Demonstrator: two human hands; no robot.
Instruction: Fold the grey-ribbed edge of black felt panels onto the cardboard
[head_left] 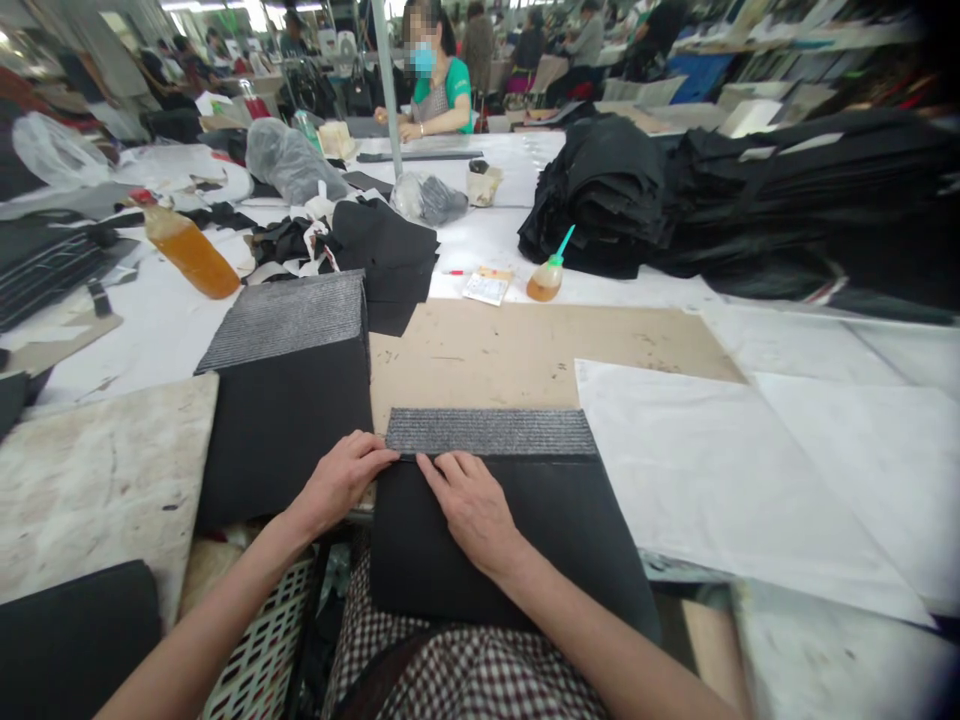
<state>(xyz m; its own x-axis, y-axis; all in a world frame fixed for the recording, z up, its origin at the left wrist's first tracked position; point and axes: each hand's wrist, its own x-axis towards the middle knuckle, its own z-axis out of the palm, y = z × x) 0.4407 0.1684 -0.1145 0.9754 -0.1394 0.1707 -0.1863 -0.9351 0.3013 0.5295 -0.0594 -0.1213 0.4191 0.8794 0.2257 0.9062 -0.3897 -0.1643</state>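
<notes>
A black fabric panel (540, 540) with a grey ribbed band (491, 431) along its far edge lies in front of me, hanging over the table's near edge. My right hand (469, 505) rests flat on it, fingers stretched toward the seam below the band. My left hand (341, 480) touches the panel's upper left corner, its fingers curled with the tips pressed at the seam. A stack of similar panels (289, 400), black with a grey ribbed top, lies just to the left.
Brown cardboard (525, 350) covers the table centre, white paper sheets (750, 470) lie to the right. A small glue bottle (547, 278) and an amber bottle (187, 252) stand farther back, beside black fabric piles (750, 200). A masked person (435, 90) works across the table.
</notes>
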